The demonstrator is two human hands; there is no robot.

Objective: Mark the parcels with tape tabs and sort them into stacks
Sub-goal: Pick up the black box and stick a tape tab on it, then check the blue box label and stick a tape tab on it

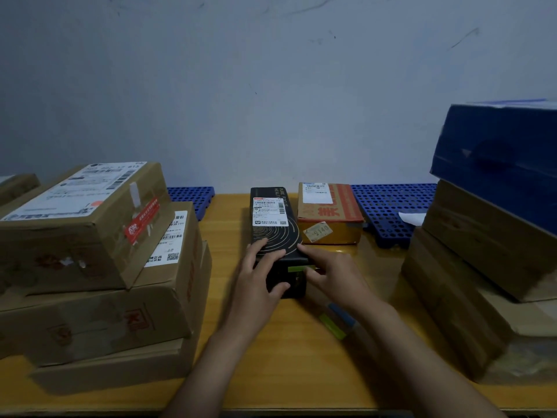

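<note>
Left hand [258, 282] grips black parcel [275, 233]; right hand [329, 274] pinches green tab [295, 269] (near end).

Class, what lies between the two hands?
Head view: the near end of the black parcel, with a green tape tab, between left hand and right hand.
</note>
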